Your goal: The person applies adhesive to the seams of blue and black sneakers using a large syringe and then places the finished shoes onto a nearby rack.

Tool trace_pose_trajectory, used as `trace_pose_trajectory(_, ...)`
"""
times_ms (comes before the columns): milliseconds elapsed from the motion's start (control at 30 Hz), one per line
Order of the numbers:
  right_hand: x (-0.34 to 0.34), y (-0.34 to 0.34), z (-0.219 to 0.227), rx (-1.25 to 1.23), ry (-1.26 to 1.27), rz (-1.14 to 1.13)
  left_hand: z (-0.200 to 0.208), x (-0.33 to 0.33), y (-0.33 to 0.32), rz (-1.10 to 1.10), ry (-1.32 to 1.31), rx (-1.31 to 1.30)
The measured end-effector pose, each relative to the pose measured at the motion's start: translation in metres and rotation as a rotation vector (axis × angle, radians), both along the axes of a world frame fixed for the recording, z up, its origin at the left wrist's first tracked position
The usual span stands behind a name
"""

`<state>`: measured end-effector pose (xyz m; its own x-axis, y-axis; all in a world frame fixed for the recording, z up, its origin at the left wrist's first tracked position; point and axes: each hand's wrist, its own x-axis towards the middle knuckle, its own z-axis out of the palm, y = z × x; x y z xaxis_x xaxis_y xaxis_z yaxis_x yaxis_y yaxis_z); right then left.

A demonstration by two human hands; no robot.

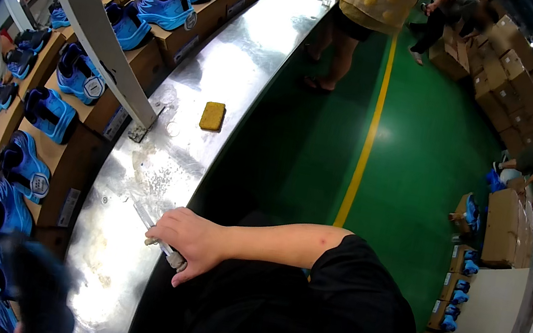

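Note:
My right hand (pixel 187 241) is closed around a silver metal piece (pixel 144 214) at the front edge of the metal bench (pixel 122 269). A greyish lump (pixel 176 261) shows beneath its thumb side; what kind of piece it is, I cannot make out. At the lower left, a dark blue sports shoe (pixel 42 288) is raised beside the row of boxes, smeared by motion. Only a small bit of my left hand (pixel 19 328) shows at the picture's lower edge, gripping that shoe. Farther along the bench lies a yellow-brown sponge block (pixel 213 116).
Blue sports shoes (pixel 50 112) stand on brown shoeboxes (pixel 63 161) along the bench's left side. A grey metal post (pixel 102 33) rises from the bench. Ahead stands a person in a yellow top (pixel 378 2). Cartons (pixel 508 73) are stacked across the green floor (pixel 410 148).

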<state>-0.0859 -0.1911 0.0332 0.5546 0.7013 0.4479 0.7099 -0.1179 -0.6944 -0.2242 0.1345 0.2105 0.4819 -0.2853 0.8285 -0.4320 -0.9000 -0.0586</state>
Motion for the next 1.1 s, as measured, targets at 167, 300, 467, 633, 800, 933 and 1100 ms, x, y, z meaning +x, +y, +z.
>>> trace_pose_trajectory(167,0.006,-0.014,0.009,0.010,0.038,-0.049,-0.058,-0.007,-0.004,-0.036,0.692,0.248)
trace_pose_trajectory(300,0.009,-0.033,0.012,-0.014,0.246,-0.066,-0.065,-0.011,-0.039,0.007,0.691,0.242)
trace_pose_trajectory(467,0.015,-0.044,0.028,-0.067,0.491,-0.074,-0.074,-0.019,-0.048,0.084,0.716,0.094)
trace_pose_trajectory(633,0.013,-0.031,0.038,-0.189,0.382,-0.062,-0.067,-0.029,-0.027,-0.029,0.637,0.101)
trace_pose_trajectory(800,-0.003,-0.049,0.045,0.033,0.819,-0.191,-0.076,-0.014,-0.044,-0.102,0.687,0.087)
trace_pose_trajectory(933,-0.020,-0.047,0.077,-0.144,0.823,-0.216,-0.097,-0.029,-0.040,-0.096,0.573,-0.006)
trace_pose_trajectory(1100,-0.034,-0.043,0.098,-0.046,0.910,-0.161,-0.114,-0.042,-0.044,-0.093,0.546,-0.054)
